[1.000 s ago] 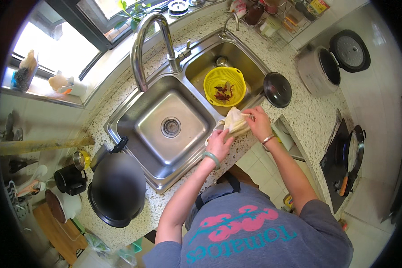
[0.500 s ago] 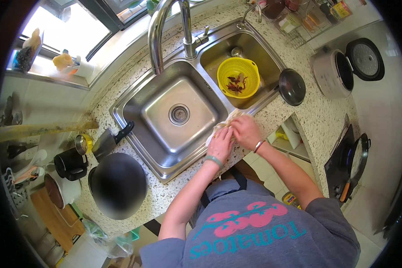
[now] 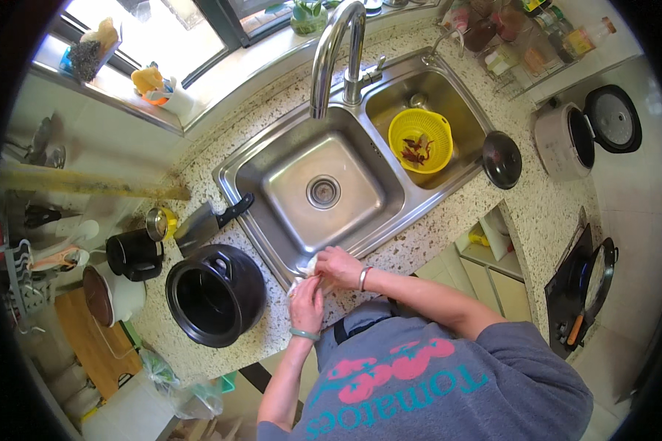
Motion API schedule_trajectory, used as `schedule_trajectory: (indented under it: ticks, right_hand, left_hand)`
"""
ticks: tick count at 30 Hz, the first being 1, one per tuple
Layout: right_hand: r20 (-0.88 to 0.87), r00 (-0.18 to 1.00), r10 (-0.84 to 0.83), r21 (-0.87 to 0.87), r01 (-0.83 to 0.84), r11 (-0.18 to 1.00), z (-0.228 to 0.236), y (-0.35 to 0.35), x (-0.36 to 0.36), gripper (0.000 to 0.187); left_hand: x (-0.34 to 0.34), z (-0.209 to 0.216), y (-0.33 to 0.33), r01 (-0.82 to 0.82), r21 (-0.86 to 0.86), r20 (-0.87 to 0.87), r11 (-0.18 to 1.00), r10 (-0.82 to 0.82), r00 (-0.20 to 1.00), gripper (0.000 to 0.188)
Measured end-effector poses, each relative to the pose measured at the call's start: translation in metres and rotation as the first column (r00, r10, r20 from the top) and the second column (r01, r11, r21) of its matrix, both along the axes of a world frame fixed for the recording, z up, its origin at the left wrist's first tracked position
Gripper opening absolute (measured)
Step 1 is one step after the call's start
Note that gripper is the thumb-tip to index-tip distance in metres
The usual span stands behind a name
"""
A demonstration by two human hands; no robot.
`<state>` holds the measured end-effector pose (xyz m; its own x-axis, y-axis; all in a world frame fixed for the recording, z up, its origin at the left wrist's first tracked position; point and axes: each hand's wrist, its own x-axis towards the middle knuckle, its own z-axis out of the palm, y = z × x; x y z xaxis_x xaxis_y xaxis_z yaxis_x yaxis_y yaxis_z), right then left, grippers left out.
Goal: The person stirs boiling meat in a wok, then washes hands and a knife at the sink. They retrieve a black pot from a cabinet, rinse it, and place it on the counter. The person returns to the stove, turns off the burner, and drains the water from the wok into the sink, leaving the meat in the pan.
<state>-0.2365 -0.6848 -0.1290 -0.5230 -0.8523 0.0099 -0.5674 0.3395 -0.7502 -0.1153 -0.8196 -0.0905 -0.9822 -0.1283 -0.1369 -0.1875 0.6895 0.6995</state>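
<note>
Gripping a pale cloth (image 3: 311, 267) at the near sink rim (image 3: 401, 219), fingers of my left hand (image 3: 307, 306) and right hand (image 3: 338, 267) pinch bunched folds, the surest hold, I judge, on something light and limp.

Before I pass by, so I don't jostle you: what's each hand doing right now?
Left hand: fingers at the pale cloth; whether it grips cannot be told.
Right hand: closed on the same cloth.

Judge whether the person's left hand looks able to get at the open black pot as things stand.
Probably yes: only speckled counter shows between the left hand and the open black pot, though the hand is at the white cloth and may need to leave it first.
</note>
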Motion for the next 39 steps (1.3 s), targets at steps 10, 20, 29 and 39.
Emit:
schedule_trajectory:
  ticks: [10,20,29,39]
  right_hand:
    - [-0.256,0.743,-0.619,-0.079,0.622,0.779,0.047,0.143,-0.096,0.023]
    - [-0.269,0.669,-0.693,-0.149,0.682,0.716,-0.020,0.102,-0.200,0.022]
    - [-0.374,0.812,-0.448,-0.304,0.350,0.886,0.004,-0.021,-0.285,0.016]
    - [-0.412,0.815,-0.407,-0.255,0.326,0.911,-0.019,-0.132,-0.315,0.038]
  left_hand:
    - [-0.141,-0.007,0.109,0.001,0.725,0.100,0.689,-0.106,0.989,0.046]
    - [-0.203,-0.027,0.041,-0.564,0.813,0.578,-0.145,0.320,0.751,0.060]
    - [-0.199,-0.056,-0.099,-0.192,0.684,0.709,-0.704,0.581,0.399,0.062]
    - [-0.209,-0.043,-0.080,-0.221,0.808,0.589,-0.547,0.759,0.277,0.030]
